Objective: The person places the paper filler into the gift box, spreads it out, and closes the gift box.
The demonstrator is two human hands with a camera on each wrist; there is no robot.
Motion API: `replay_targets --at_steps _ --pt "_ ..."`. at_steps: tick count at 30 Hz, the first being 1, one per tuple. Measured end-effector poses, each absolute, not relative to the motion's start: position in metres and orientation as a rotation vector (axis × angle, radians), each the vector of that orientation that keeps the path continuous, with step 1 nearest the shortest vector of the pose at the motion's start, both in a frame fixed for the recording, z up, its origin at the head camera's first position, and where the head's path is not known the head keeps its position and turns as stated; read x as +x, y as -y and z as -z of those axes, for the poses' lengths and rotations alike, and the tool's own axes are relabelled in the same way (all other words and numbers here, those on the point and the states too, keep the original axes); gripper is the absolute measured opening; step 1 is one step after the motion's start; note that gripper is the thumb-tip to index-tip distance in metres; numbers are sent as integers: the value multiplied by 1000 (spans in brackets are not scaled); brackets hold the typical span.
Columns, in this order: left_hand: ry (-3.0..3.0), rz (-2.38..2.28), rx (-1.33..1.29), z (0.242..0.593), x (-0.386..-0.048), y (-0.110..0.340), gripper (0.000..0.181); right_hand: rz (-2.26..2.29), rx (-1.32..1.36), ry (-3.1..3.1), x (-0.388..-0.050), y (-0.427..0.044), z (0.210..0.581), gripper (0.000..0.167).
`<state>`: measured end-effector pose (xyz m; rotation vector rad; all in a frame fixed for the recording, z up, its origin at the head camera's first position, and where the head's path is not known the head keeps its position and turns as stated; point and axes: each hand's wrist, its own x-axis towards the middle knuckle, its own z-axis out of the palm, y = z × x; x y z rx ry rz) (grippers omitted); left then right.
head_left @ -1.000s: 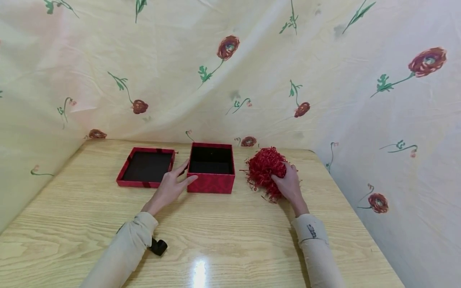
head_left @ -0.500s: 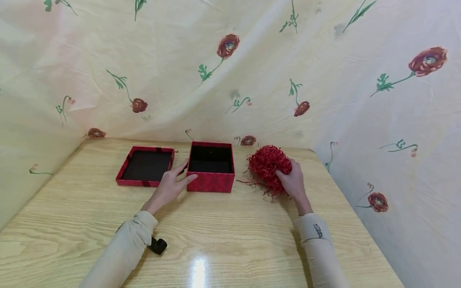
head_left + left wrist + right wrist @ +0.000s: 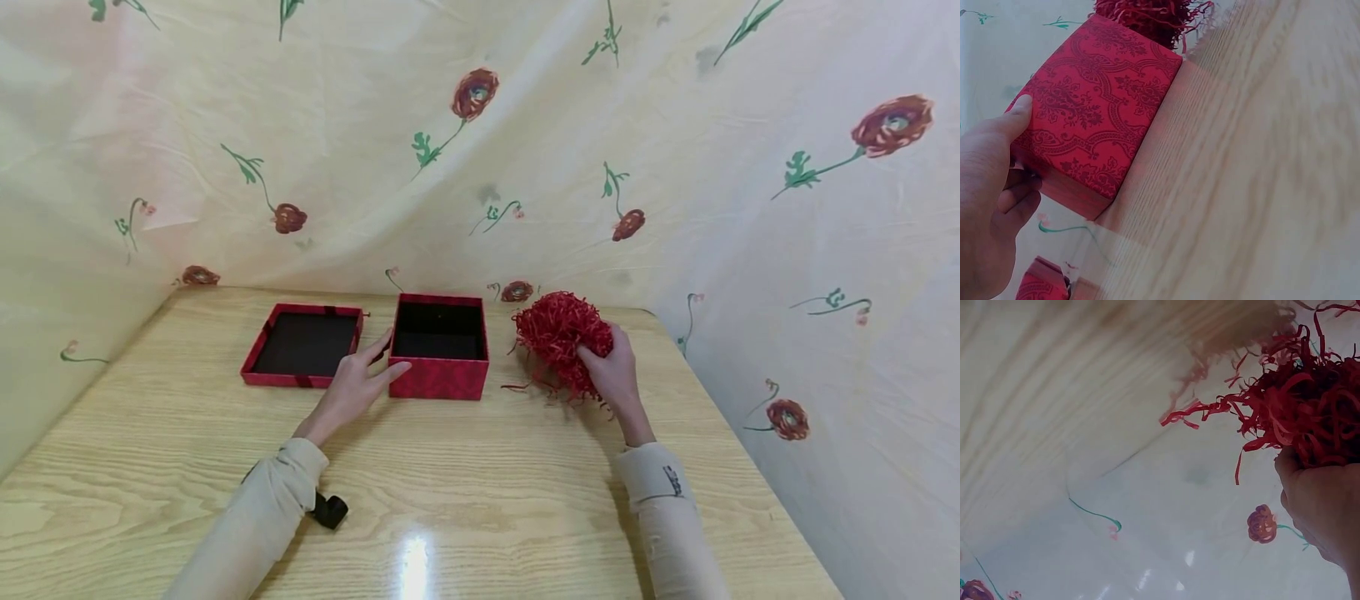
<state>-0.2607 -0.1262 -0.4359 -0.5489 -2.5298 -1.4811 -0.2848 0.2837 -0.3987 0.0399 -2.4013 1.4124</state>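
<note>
Clump of red shreds (image 3: pixel 558 333), seen from the head, hangs in the right hand (image 3: pixel 617 367), which pinches its right side between thumb and fingers; loose strands trail toward the table (image 3: pixel 465 483). Well to the left of the clump stands the open red box (image 3: pixel 438 380), upright and black inside. The left hand (image 3: pixel 352 387) holds its near left corner, thumb on the front wall, other fingers along the left side. Left of the box, the lid (image 3: pixel 303 343) lies with its dark inside up. A black object (image 3: pixel 330 511) shows beside the left sleeve (image 3: pixel 258 512).

From the left wrist, the thumb presses the box's patterned front, with fingers curled at the side wall.

From the right wrist, strands dangle from the clump; the right hand's fingertips are mostly hidden.
</note>
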Motion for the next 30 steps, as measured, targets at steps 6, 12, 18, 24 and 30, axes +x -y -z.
replay_targets --at_steps 6,12,18,24,30 --pt "2518 1495 -554 436 -260 126 77 -1428 88 2350 -287 -279 394 47" --pt "2518 1491 -554 436 -260 126 77 -1450 149 2321 -286 -272 384 48" --pt "2520 1496 -556 436 -260 126 77 -1480 212 2287 -285 -263 374 46" --pt "2518 1496 -556 436 -260 127 78 -1495 247 2277 -281 -252 361 48" --pt "2510 1498 -563 436 -260 127 77 -1493 316 2289 -259 -231 331 45"
